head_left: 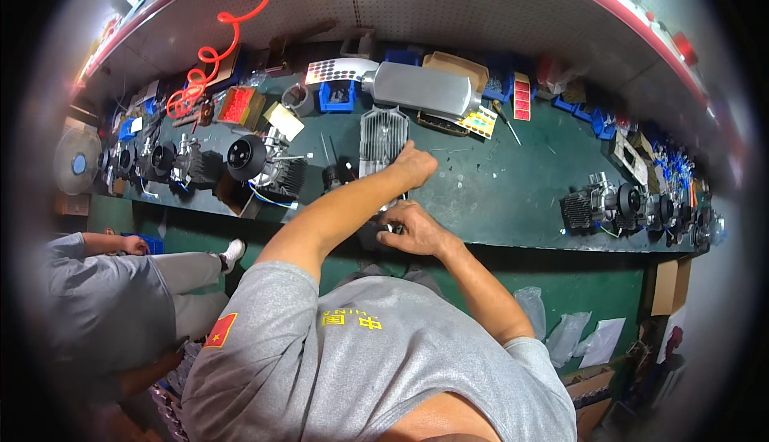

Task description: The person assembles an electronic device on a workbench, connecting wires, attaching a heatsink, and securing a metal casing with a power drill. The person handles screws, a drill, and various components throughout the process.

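In front of me on the green bench stands a finned grey metal housing (383, 133), its fins facing up. My left hand (416, 165) is closed in a fist at the housing's right side; what it grips, if anything, is hidden. Nearer to me, my right hand (415, 230) has its thumb and fingers curled together beside a dark part (372, 235) at the bench's front edge. Whatever sits within those fingers is too small to make out. My left forearm crosses over the lower part of the housing and covers it.
Behind the housing lies a large silver canister (420, 88). A blue bin (337, 96) of small parts and a screwdriver (506, 121) are nearby. Motor units with black fans (248, 157) line the left; another finned unit (589, 208) is right. A co-worker (120, 298) is at left.
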Available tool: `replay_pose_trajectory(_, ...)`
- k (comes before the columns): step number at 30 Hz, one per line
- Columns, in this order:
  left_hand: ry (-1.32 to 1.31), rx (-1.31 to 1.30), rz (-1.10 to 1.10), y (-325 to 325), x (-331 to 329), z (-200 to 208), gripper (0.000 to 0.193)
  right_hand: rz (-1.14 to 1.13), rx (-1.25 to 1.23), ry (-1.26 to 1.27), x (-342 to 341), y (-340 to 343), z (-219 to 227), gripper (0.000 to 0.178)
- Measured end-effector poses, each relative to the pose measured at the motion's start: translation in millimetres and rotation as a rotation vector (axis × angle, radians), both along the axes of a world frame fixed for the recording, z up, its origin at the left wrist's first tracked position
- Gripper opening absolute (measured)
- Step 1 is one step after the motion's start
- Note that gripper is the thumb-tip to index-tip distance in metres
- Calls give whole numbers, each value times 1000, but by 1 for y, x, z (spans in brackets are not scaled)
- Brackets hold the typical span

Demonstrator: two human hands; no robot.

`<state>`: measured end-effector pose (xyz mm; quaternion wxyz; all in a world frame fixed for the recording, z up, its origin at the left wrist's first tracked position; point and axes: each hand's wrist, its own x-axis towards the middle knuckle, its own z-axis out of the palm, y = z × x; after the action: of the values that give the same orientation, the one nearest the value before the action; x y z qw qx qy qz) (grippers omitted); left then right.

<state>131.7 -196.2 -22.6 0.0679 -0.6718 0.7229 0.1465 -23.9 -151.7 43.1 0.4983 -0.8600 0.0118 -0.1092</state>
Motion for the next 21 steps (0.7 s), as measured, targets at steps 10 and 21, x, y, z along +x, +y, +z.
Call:
replay_pose_trajectory(10, 1144, -414, 504, 47, 2, 82, 27, -629, 1534, -162, -63, -36, -51, 26)
replay_pose_trajectory(21, 1303, -431, 522, 86, -14, 71, 28, -641, 1917, -169, -37, -50, -53, 40)
